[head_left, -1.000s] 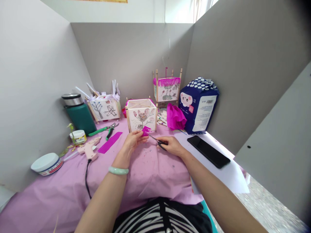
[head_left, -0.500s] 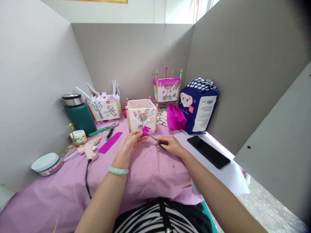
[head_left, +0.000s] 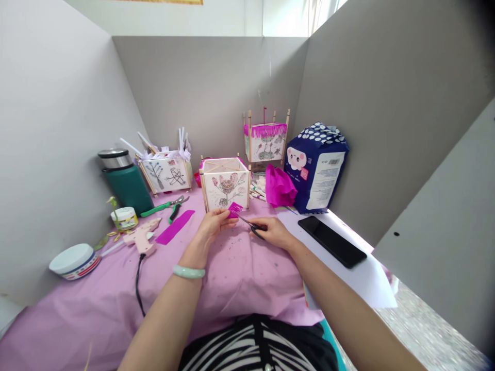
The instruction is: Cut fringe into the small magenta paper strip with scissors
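Observation:
Between the fingers of my left hand (head_left: 215,224) is a small magenta paper strip (head_left: 235,208), its far edge cut into a fringe. My right hand (head_left: 275,233) grips black-handled scissors (head_left: 257,230), whose blades point left at the strip. Just beyond both hands stands a square box lantern (head_left: 226,188) with a flower drawing on white paper and wooden corner sticks. A longer magenta paper strip (head_left: 176,227) lies flat to the left of my left hand. Crumpled magenta paper (head_left: 280,186) stands behind my right hand.
At left are a pink glue gun (head_left: 139,236) with its cord, green-handled pruners (head_left: 170,205), a bowl (head_left: 75,262), a small jar (head_left: 124,218) and a green flask (head_left: 127,183). A phone (head_left: 331,241) and a blue package (head_left: 317,169) are at right. Two more lanterns (head_left: 166,174) (head_left: 266,141) stand behind.
The fringed strip in my left hand has shifted slightly to the right and its fringe is angled a little differently. My right hand and the scissors stay almost in place.

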### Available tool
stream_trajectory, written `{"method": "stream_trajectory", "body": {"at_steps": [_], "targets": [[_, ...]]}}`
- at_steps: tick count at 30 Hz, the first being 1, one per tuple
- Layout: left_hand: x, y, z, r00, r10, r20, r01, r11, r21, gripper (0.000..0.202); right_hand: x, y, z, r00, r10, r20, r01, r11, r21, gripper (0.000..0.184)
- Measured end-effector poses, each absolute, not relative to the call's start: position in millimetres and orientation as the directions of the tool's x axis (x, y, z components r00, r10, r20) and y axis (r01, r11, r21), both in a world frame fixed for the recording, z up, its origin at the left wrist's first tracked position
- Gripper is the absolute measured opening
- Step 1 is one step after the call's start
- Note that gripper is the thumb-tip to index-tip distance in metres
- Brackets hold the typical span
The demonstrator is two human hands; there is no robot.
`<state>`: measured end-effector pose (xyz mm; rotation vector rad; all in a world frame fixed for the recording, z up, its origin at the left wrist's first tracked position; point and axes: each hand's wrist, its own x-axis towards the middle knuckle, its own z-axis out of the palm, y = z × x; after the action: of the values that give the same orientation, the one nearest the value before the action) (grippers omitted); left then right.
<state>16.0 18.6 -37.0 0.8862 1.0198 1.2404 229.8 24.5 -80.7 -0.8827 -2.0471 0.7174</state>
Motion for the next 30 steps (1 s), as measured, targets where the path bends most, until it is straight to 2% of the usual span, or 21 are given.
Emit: {"method": "stream_trajectory", "body": {"at_steps": [24,30], "targets": [[15.8,16.3,-33.9,0.047,0.991,-0.127,-0.300,0.135,0.944,0.010,230.5,27.1,-82.4,-0.450,0.770,0.452,0.328,0.613,-0.719,0.036],[13.1,19.7,-34.3,-0.018,0.990,-0.140,-0.358,0.125,0.925,0.011,230.8,27.7,-84.7,-0.433,0.797,0.420,0.354,0.579,-0.735,0.036]]}}
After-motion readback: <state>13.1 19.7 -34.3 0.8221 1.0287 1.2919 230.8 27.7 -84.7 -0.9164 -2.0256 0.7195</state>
